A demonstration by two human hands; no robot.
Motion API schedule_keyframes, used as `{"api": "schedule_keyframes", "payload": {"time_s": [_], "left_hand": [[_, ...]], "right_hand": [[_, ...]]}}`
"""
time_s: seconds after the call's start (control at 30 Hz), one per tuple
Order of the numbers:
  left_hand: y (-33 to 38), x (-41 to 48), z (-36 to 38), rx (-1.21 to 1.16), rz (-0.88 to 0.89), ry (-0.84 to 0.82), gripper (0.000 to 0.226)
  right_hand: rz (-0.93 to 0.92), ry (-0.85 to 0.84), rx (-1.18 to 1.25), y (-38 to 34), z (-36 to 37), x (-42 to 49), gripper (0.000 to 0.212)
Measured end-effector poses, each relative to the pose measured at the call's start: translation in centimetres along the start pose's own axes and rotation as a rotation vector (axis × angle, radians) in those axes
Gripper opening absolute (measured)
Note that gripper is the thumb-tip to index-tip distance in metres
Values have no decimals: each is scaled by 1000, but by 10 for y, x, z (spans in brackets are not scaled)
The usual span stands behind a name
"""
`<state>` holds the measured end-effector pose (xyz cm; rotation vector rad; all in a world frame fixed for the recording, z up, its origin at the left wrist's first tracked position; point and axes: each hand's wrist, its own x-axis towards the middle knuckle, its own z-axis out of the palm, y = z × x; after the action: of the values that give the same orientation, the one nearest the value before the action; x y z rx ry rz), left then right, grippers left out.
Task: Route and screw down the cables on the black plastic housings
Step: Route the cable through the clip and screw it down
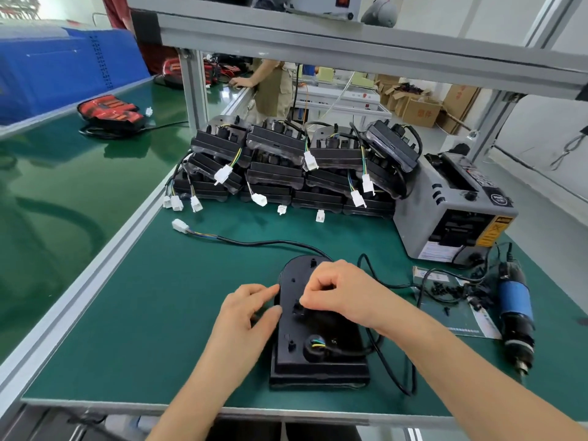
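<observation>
A black plastic housing point(318, 351) lies flat on the green mat in front of me. Its black cable point(273, 242) runs from under my right hand to a white connector point(180, 225) at the left, and another loop curls off the housing's right side. My left hand point(251, 310) holds the housing's left edge between thumb and fingers. My right hand point(340, 291) is over the housing's middle, its fingers curled and pinching a small black clip; the clip is mostly hidden. Coloured wires enter a round grommet point(315, 345) near the housing's near end.
A stack of finished black housings point(286, 163) with white plugs fills the back of the mat. A grey tape dispenser point(451, 214) stands at the right. An electric screwdriver point(515, 313) lies at the right edge beside loose black screws point(445, 289). Another person stands behind the frame.
</observation>
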<state>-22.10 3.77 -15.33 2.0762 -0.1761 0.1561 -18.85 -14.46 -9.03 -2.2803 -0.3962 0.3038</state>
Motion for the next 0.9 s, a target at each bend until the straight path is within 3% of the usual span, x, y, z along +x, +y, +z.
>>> {"api": "schedule_keyframes", "payload": {"time_s": [0.5,0.9], "left_hand": [[-11,-2,0,26,12,-24,37],[-7,-4,-1,14,41,27,32]], "right_hand": [[59,-81,-226,-7,5,5,15],[40,-69,-341,-12,7,7,27]]}}
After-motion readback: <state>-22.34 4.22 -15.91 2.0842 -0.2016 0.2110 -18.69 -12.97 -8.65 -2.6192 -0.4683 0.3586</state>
